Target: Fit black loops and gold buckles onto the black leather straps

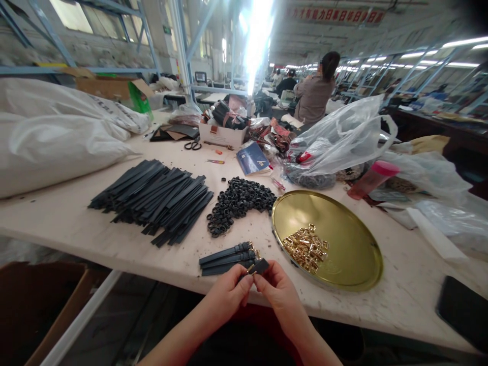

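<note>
My left hand (233, 287) and my right hand (275, 285) meet at the table's front edge, both closed on one dark strap (260, 266) with a small gold buckle at its left part. Just behind them lie several finished-looking straps (221, 259) with gold buckles at their right ends. A large pile of flat black strips (152, 195) spreads to the left. Small black loops (244, 201) are heaped in the middle. On the right, a round gold tray (354, 239) holds a pile of gold buckles (307, 248).
White sacks (57, 137) fill the left rear. Behind the loops are a blue booklet (253, 158), scissors (192, 145) and a white box (223, 136). Plastic bags (339, 142), a pink-capped jar (371, 180) and a black phone-like object (463, 310) are on the right. A person (316, 94) stands beyond.
</note>
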A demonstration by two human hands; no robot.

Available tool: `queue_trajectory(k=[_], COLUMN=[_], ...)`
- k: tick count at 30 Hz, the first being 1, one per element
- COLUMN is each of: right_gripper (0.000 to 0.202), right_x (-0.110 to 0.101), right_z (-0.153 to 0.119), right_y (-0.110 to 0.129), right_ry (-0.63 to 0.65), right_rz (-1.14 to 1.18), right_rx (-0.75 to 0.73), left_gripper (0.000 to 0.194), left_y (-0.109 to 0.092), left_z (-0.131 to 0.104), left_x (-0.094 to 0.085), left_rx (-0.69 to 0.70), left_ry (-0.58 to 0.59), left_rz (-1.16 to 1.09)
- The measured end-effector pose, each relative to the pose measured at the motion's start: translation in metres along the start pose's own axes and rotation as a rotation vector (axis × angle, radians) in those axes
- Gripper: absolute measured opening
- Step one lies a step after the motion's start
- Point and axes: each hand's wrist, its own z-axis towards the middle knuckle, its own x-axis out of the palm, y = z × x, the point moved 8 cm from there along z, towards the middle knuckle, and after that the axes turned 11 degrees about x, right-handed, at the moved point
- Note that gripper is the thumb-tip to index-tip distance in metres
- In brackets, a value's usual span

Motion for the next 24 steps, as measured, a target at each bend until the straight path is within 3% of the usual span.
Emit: queue_trajectory(k=[3,11,17,22,24], right_gripper=[0.024,0.022,0.014,0.019,0.020], right_x=[0.005,0.003,-0.002,0.008,0.013], right_z=[-0.001,0.000,-0.010,0.006,0.011], right_y=[0.000,-0.009,0.014,0.002,0.007], right_ry=[0.058,0.015,-0.133,0.123,0.146], right_rz=[-0.022,-0.091,-0.478,-0.296,-0.281], right_rx=[0.005,0.086,-0.299,-0.044,-0.062], left_gripper=[0.022,0.026,0.027,0.027,0.031], left_y=[0.001,0.007,0.003,-0.002,0.003], left_z=[-0.001,-0.001,-0.001,-0.002,0.005], left_x=[0.001,0.005,-0.005,-0.011,-0.017], left_rx=[-0.002,-0.049,0.055,0.013,-0.019], left_ry=[-0.006,-0.019,-0.064,0.031,0.022], left_rz=[-0.046,-0.189,0.051,0.059,0.030])
